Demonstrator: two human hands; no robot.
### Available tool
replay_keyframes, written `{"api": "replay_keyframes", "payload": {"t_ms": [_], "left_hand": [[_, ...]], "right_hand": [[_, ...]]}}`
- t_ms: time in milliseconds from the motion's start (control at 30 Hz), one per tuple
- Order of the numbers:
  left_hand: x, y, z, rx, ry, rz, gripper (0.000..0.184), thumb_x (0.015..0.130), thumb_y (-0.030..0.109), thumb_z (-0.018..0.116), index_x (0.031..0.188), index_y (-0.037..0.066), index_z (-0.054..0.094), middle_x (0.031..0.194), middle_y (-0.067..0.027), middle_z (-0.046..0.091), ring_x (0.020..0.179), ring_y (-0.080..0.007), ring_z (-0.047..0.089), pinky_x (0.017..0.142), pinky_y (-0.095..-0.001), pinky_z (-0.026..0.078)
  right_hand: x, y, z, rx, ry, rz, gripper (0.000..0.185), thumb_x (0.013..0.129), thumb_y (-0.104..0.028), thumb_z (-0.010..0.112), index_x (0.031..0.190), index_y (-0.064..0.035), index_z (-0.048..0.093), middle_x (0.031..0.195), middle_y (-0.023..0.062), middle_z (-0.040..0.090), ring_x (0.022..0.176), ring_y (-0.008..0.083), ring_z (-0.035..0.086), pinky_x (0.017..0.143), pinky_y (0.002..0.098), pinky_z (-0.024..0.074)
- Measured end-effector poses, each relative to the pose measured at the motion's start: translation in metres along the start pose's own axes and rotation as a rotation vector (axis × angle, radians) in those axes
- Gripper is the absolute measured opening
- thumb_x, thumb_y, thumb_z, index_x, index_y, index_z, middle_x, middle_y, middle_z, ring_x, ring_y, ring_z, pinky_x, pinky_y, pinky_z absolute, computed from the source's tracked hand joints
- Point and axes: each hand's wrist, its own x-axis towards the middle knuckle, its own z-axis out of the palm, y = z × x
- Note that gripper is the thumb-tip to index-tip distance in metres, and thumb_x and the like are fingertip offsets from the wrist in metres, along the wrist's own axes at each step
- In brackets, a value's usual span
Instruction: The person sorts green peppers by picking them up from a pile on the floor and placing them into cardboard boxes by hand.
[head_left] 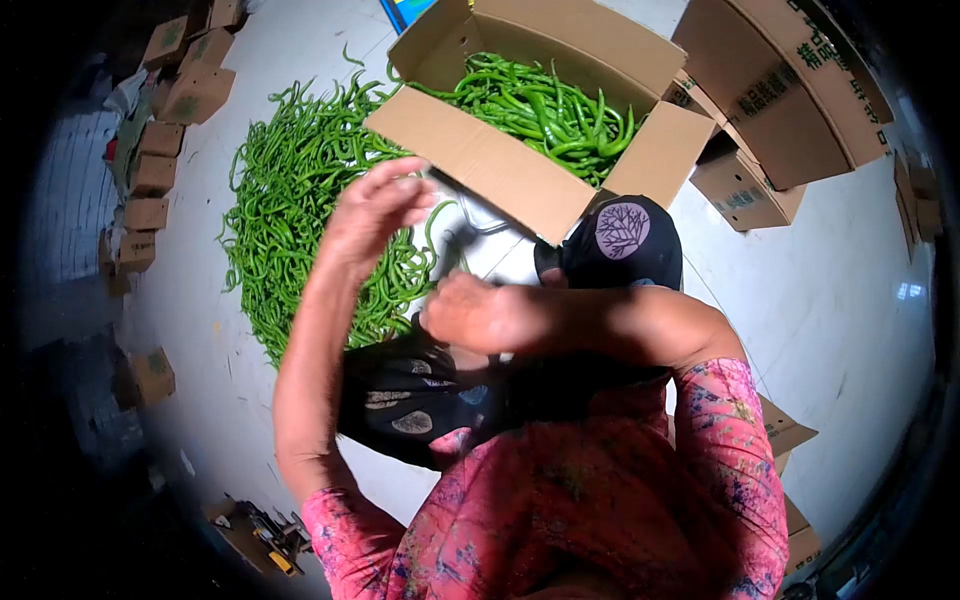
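Observation:
My left hand (377, 215) is raised over the right side of a large heap of green peppers (300, 200) on the floor, its fingers apart and nothing in them. Close to my lap, my right hand (465, 312) is bent inward and blurred, with its fingers mostly hidden. Ahead of me an open cardboard box (510, 165) with its flaps spread holds many green peppers (545, 110). One curved pepper (430, 228) lies apart, between the heap and the box.
Cardboard boxes (150, 175) line the left side. More large boxes (745, 190) stand at the upper right, and others (800, 540) at the lower right. Tools (265, 535) lie in a container at the lower left. Dark patterned fabric (410, 400) covers my legs.

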Motion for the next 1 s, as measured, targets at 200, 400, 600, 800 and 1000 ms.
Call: {"api": "replay_keyframes", "payload": {"t_ms": [200, 400, 600, 800, 1000], "left_hand": [[-0.032, -0.045, -0.144, 0.019, 0.372, -0.017, 0.032, 0.091, 0.012, 0.060, 0.121, 0.002, 0.056, 0.100, -0.0103, 0.066, 0.085, -0.0160, 0.064, 0.072, -0.0251, 0.052], [-0.087, -0.156, -0.215, 0.103, 0.511, -0.138, 0.035, 0.090, 0.015, 0.061, 0.121, 0.000, 0.053, 0.094, -0.0087, 0.065, 0.081, -0.0154, 0.064, 0.070, -0.0254, 0.051], [-0.108, -0.339, -0.232, 0.148, 0.551, -0.085, 0.031, 0.084, 0.015, 0.064, 0.109, -0.003, 0.059, 0.087, -0.0133, 0.066, 0.077, -0.0243, 0.064, 0.070, -0.0325, 0.052], [-0.086, -0.358, -0.188, 0.704, 0.648, -0.174, 0.035, 0.080, 0.013, 0.066, 0.108, -0.005, 0.058, 0.083, -0.0180, 0.065, 0.074, -0.0348, 0.062, 0.069, -0.0386, 0.051], [-0.029, -0.308, -0.182, 1.078, 0.913, 0.172, 0.047, 0.078, 0.018, 0.068, 0.118, -0.003, 0.055, 0.107, -0.0254, 0.059, 0.102, -0.0412, 0.054, 0.090, -0.0472, 0.040]], "right_hand": [[0.016, 0.093, -0.039, 0.771, -0.266, 0.328, 0.022, 0.084, -0.010, 0.052, 0.104, -0.0062, 0.061, 0.092, 0.0113, 0.064, 0.090, 0.0235, 0.064, 0.074, 0.0336, 0.0507], [-0.001, 0.143, -0.049, 0.768, -0.167, 0.633, 0.017, 0.085, -0.008, 0.055, 0.101, -0.0028, 0.056, 0.089, 0.0182, 0.062, 0.086, 0.0327, 0.064, 0.072, 0.0430, 0.0519], [0.009, 0.132, -0.049, 0.825, -0.210, 0.530, 0.034, 0.083, -0.014, 0.064, 0.114, -0.0039, 0.055, 0.088, 0.0164, 0.060, 0.082, 0.0370, 0.058, 0.071, 0.0443, 0.0464], [0.026, 0.123, -0.050, 0.804, -0.326, 0.464, 0.039, 0.082, -0.015, 0.064, 0.119, -0.0036, 0.054, 0.093, 0.0156, 0.061, 0.082, 0.0374, 0.059, 0.073, 0.0443, 0.0470], [0.036, 0.118, -0.052, 0.811, -0.323, 0.449, 0.040, 0.077, -0.006, 0.061, 0.116, 0.0010, 0.055, 0.089, 0.0157, 0.059, 0.083, 0.0328, 0.060, 0.074, 0.0419, 0.0482]]}}
